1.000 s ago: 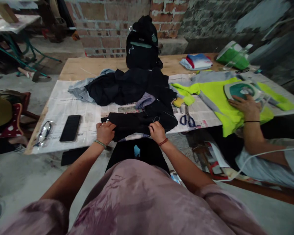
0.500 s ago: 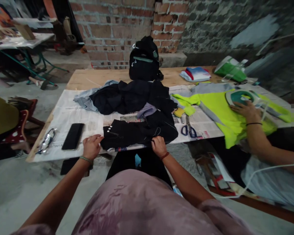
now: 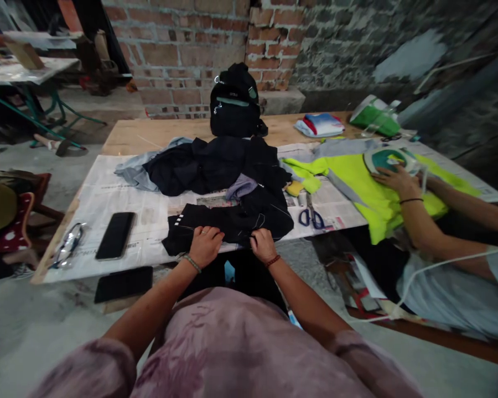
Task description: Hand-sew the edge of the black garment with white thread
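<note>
Left hand (image 3: 206,246) and right hand (image 3: 263,246) palm-down on the black cloth (image 3: 231,218), can't tell if pinching; left's moved inward.

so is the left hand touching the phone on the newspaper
Apart: the head view shows newspaper and black cloth between the left hand and the phone.

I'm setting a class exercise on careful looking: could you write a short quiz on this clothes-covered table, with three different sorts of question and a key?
1. True or false: the camera wearer's left hand and right hand are both on the black cloth.
2. What does the co-worker's nearer hand rest on? A) the scissors; B) the iron; C) the phone.
3. Fill in: on the table, behind the dark clothes, stands a black ____.

Key: 1 true; 2 B; 3 backpack.
</note>
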A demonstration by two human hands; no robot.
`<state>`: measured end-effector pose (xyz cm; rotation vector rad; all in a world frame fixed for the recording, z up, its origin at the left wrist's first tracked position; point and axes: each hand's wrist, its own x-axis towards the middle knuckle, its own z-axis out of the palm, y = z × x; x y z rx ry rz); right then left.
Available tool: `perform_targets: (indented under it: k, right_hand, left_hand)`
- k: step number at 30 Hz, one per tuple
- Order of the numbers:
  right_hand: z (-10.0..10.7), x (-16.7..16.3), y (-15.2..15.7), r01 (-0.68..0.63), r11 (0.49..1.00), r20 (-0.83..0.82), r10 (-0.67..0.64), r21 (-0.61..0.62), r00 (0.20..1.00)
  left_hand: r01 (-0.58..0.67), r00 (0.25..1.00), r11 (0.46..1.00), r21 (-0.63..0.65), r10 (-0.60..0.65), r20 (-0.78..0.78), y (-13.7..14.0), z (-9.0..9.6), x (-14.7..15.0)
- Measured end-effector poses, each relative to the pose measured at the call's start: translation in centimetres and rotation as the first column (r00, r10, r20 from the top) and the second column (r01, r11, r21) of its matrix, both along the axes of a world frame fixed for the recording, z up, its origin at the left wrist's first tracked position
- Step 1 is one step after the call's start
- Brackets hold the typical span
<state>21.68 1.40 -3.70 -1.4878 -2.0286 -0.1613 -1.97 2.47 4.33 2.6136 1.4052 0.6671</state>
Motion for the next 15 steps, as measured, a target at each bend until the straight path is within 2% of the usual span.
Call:
perform_targets:
  k: [4,7,10,12,13,15]
  right_hand:
    - [-0.1,0.0,0.1,-0.006,1.0,-0.004,0.006,0.015,1.0]
    - [-0.2,-0.1,0.1,0.003,1.0,-0.01,-0.003,0.024,1.0]
    - [-0.1,-0.1,0.1,0.004,1.0,-0.006,-0.004,0.028,1.0]
    - [-0.1,-0.1,0.1,0.004,0.999,-0.005,-0.004,0.032,1.0]
    - [-0.1,-0.1,0.1,0.003,0.999,-0.006,-0.003,0.033,1.0]
    - [-0.2,-0.1,0.1,0.006,0.999,-0.011,-0.006,0.035,1.0]
  left_hand:
    - [0.009,1.0,1.0,-0.02,-0.01,-0.014,-0.6,-0.7,1.5]
    - [-0.002,1.0,1.0,-0.029,0.001,-0.022,-0.3,-0.4,0.9]
    - [-0.065,0.997,0.998,-0.021,0.065,-0.029,0.8,0.6,-2.0]
    - [-0.234,0.971,0.972,-0.014,0.233,-0.045,1.7,1.3,-4.6]
    - [-0.277,0.959,0.96,-0.035,0.274,-0.072,2.2,1.4,-5.8]
    - [-0.28,0.958,0.952,-0.125,0.268,-0.107,2.8,1.4,-7.8]
